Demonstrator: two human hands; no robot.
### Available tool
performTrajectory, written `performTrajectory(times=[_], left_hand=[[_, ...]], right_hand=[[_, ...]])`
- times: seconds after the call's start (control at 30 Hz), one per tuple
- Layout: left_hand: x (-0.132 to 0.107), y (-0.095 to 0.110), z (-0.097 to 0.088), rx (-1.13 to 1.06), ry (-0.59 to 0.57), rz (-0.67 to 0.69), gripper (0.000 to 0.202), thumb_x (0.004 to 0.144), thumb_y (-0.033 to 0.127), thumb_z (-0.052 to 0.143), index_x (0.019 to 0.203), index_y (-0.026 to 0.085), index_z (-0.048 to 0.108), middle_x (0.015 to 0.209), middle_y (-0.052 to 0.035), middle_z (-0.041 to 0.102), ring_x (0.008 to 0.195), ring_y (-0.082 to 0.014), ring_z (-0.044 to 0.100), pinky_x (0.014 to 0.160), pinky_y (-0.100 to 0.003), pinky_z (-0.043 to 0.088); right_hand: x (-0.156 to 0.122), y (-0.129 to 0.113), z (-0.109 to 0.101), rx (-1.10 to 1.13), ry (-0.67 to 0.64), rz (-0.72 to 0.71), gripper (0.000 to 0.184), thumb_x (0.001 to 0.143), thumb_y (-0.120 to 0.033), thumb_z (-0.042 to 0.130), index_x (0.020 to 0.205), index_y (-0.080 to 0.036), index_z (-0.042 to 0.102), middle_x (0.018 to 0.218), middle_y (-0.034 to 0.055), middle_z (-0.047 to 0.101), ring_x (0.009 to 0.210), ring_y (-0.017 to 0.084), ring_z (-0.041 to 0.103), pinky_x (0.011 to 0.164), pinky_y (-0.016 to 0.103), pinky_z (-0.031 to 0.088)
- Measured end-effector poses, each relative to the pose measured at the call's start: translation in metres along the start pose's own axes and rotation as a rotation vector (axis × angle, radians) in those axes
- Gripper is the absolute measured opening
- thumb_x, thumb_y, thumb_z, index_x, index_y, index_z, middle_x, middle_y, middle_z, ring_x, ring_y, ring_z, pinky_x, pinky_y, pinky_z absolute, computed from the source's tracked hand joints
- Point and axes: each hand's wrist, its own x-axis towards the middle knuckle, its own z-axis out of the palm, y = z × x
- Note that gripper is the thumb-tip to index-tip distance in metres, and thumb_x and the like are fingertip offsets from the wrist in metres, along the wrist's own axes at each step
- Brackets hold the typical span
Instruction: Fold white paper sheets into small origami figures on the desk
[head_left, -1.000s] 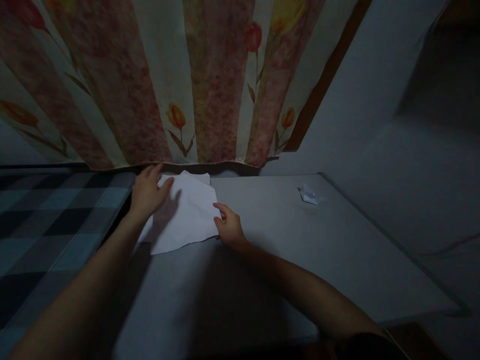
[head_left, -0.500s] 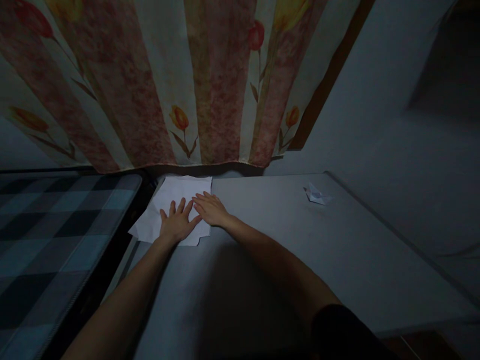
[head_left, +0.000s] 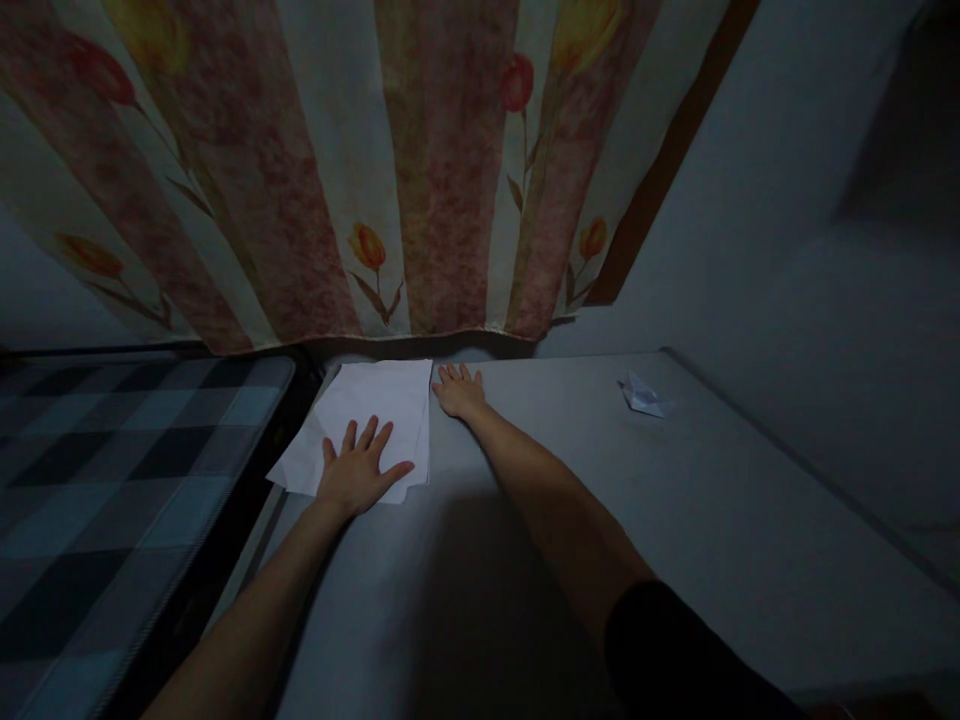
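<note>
Several white sheets of paper [head_left: 375, 395] lie in an uneven stack at the far left corner of the pale table [head_left: 562, 480]. My left hand [head_left: 358, 468] rests flat on the stack with its fingers spread. Just right of the paper, my right hand [head_left: 459, 392] lies on the tabletop near its back edge, fingers extended, holding nothing. Farther right on the table stands a small folded white paper shape [head_left: 643, 394], apart from both hands.
A checked mattress [head_left: 135, 470] lies left of the table, with a dark gap between them. Behind the table hangs a striped curtain [head_left: 442, 180] with tulips. A pale wall [head_left: 787, 330] rises along the right side.
My right hand has slid off the paper to the right, onto the bare tabletop. My left hand stays spread on the stack. The view has shifted slightly.
</note>
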Motion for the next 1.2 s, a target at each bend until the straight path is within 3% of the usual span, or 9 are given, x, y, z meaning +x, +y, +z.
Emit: performTrajectory(times=[0.13, 0.23, 0.3, 0.43, 0.6, 0.73, 0.9, 1.03, 1.2], left_hand=[[0.003, -0.001, 0.000, -0.020, -0.002, -0.009, 0.082, 0.080, 0.075, 0.029, 0.147, 0.028, 0.024, 0.155, -0.0059, 0.018, 0.141, -0.0391, 0.010, 0.104, -0.070, 0.010], [0.005, 0.001, -0.004, -0.045, -0.011, -0.023, 0.081, 0.079, 0.075, 0.032, 0.145, 0.027, 0.029, 0.154, -0.0076, 0.021, 0.140, -0.0401, 0.013, 0.103, -0.071, 0.013], [0.006, 0.005, -0.009, -0.064, -0.008, -0.037, 0.079, 0.080, 0.074, 0.032, 0.142, 0.025, 0.035, 0.152, -0.0098, 0.027, 0.139, -0.0411, 0.018, 0.101, -0.072, 0.016], [0.005, 0.023, -0.023, -0.045, 0.142, -0.046, 0.062, 0.086, 0.063, 0.034, 0.127, 0.020, 0.053, 0.143, -0.0150, 0.042, 0.135, -0.0402, 0.027, 0.102, -0.070, 0.017], [0.006, 0.052, -0.032, -0.158, 0.444, -0.006, 0.048, 0.089, 0.050, 0.040, 0.122, 0.018, 0.055, 0.139, -0.0147, 0.045, 0.133, -0.0335, 0.032, 0.106, -0.055, 0.025], [0.008, 0.066, -0.028, -0.271, 0.495, 0.088, 0.041, 0.088, 0.043, 0.047, 0.116, 0.016, 0.059, 0.127, -0.0130, 0.055, 0.120, -0.0281, 0.046, 0.100, -0.042, 0.034], [0.007, 0.079, -0.027, -0.216, 0.250, 0.235, 0.031, 0.088, 0.033, 0.049, 0.113, 0.021, 0.063, 0.107, -0.0091, 0.066, 0.101, -0.0258, 0.055, 0.084, -0.039, 0.041], [0.007, 0.087, -0.027, -0.202, 0.151, 0.319, 0.029, 0.087, 0.032, 0.054, 0.112, 0.022, 0.063, 0.098, -0.0081, 0.068, 0.097, -0.0246, 0.056, 0.081, -0.037, 0.041], [0.007, 0.088, -0.024, -0.258, 0.182, 0.429, 0.024, 0.091, 0.028, 0.046, 0.095, 0.020, 0.069, 0.085, -0.0065, 0.069, 0.086, -0.0208, 0.057, 0.080, -0.033, 0.042]], right_hand=[[-0.046, 0.033, -0.007, 0.011, -0.042, -0.130, 0.057, 0.091, -0.043, 0.042, 0.142, -0.018, 0.035, 0.153, 0.0095, 0.025, 0.140, 0.024, 0.021, 0.113, 0.046, 0.012], [-0.092, 0.076, -0.026, 0.072, 0.021, -0.304, 0.047, 0.085, -0.040, 0.053, 0.128, -0.020, 0.054, 0.137, 0.0113, 0.050, 0.126, 0.026, 0.043, 0.106, 0.042, 0.029], [-0.121, 0.112, -0.046, 0.030, 0.278, -0.181, 0.042, 0.083, -0.035, 0.056, 0.120, -0.016, 0.059, 0.122, 0.0146, 0.059, 0.114, 0.027, 0.052, 0.100, 0.041, 0.035], [-0.167, 0.184, -0.086, -0.190, 0.821, 0.369, 0.050, 0.081, -0.032, 0.058, 0.126, -0.012, 0.053, 0.131, 0.0243, 0.045, 0.119, 0.035, 0.041, 0.094, 0.050, 0.034], [-0.189, 0.234, -0.098, -0.214, 0.550, 0.620, 0.030, 0.085, -0.019, 0.050, 0.108, -0.010, 0.066, 0.106, 0.0239, 0.061, 0.093, 0.027, 0.059, 0.080, 0.039, 0.042], [-0.179, 0.211, -0.084, -0.168, 0.386, 0.311, 0.026, 0.086, -0.015, 0.047, 0.100, -0.012, 0.069, 0.098, 0.0160, 0.067, 0.088, 0.023, 0.061, 0.081, 0.033, 0.043], [-0.157, 0.129, -0.058, -0.041, 0.092, -0.303, 0.022, 0.087, -0.015, 0.050, 0.095, -0.017, 0.069, 0.095, 0.0081, 0.064, 0.090, 0.018, 0.060, 0.084, 0.028, 0.043], [-0.150, 0.080, -0.045, -0.001, 0.039, -0.417, 0.020, 0.086, -0.016, 0.052, 0.096, -0.020, 0.069, 0.098, 0.0081, 0.059, 0.085, 0.018, 0.059, 0.080, 0.029, 0.043], [-0.150, 0.062, -0.029, 0.254, 0.123, -0.396, 0.037, 0.079, -0.009, 0.057, 0.114, -0.021, 0.058, 0.097, 0.0052, 0.061, 0.086, 0.017, 0.058, 0.080, 0.029, 0.043]])
